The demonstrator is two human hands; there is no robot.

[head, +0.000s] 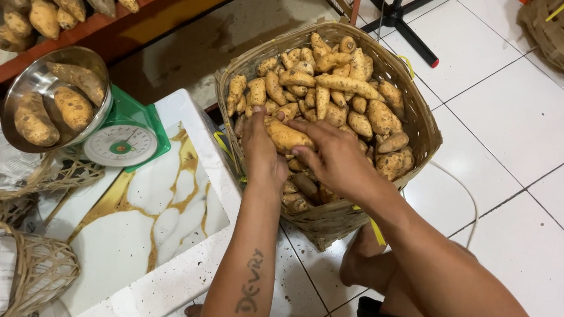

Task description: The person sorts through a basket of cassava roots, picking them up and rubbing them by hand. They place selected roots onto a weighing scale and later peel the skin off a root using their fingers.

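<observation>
Forearms reach down over white tile floor; marbled table (136, 226) with scale (124, 139) at left. Basket (423, 124) full of tubers. Left hand (260, 154) and right hand (334, 158) both grip one tuber (286, 137), long axis running left-right, slightly tilted, fingers curled around each end, atop pile.
</observation>
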